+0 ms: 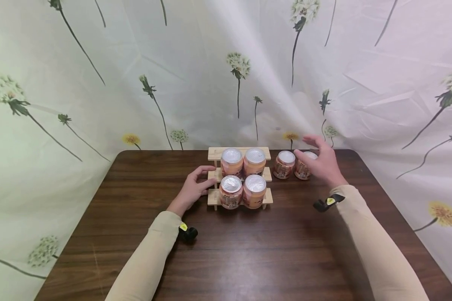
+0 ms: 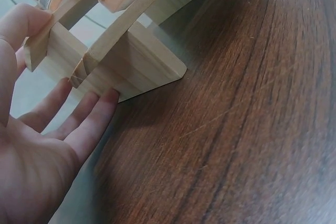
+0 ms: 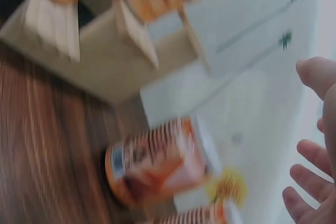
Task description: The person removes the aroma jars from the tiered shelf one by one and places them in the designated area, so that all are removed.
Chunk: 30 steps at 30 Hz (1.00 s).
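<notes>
A three-tier wooden rack [image 1: 213, 196] stands on the table with two pairs of orange cans with silver lids, one pair [image 1: 231, 196] in front and one pair [image 1: 254, 167] behind. My left hand [image 1: 190, 190] rests against the rack's left side. In the left wrist view, its fingertips touch the side board [image 2: 142, 59], and a bent digit lies on a step's end. To the rack's right are two more cans [image 1: 283, 166]. My right hand [image 1: 322, 165] is raised beside the farther can [image 1: 302, 170] and partly covers it. Its thumb and fingers are spread, holding nothing.
The dark wood-grain table [image 1: 226, 255] extends in front of the rack and to both sides. Behind it hangs a pale curtain [image 1: 196, 83] printed with dandelions. A black strap [image 1: 328, 202] is around the right wrist. Motion blurs the right wrist view.
</notes>
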Tool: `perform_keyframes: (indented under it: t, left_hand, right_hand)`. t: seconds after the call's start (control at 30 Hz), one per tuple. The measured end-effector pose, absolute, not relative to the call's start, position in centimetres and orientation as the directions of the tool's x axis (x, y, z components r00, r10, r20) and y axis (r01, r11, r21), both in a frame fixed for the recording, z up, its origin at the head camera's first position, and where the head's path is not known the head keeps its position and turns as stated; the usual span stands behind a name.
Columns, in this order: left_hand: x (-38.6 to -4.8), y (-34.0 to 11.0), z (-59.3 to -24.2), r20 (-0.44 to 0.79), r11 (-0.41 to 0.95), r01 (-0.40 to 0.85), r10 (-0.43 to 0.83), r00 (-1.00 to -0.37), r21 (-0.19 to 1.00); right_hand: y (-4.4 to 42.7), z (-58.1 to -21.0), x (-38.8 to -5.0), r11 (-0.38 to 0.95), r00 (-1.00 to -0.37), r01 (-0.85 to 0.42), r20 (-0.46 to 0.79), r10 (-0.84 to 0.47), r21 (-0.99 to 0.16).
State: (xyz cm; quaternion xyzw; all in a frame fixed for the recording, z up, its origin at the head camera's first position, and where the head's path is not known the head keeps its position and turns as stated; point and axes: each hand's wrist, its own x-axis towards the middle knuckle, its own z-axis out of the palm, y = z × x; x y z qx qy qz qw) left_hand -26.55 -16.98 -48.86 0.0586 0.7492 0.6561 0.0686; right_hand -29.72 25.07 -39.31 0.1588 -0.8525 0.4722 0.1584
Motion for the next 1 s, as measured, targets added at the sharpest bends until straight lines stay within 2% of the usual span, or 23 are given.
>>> perform_keyframes:
  t: [0.17, 0.43, 0.7, 1.0]
  left_hand:
    - [-26.4, -17.0, -48.8, -0.009, 0.134, 0.016, 0.178, -0.984, 0.991]
    - [-26.2, -17.0, -48.8, 0.008, 0.124, 0.031, 0.179, -0.984, 0.992]
    - [-26.3, -17.0, -48.8, 0.011, 0.124, 0.034, 0.181, -0.983, 0.992]
    - [-26.1, -17.0, -48.7, 0.003, 0.126, 0.025, 0.177, -0.984, 0.992]
  right_hand:
    - [22.4, -38.4, -28.9, 0.477, -0.875, -0.481, 0.438, -0.206, -0.735]
    - [19.2, -38.8, -28.6, 0.467, -0.871, -0.475, 0.322, -0.371, -0.746]
    - [16.9, -39.1, -28.5, 0.450, -0.855, -0.481, 0.289, -0.431, -0.753]
    - [15.3, -40.0, -28.6, 0.338, -0.859, -0.414, 0.240, -0.451, -0.845]
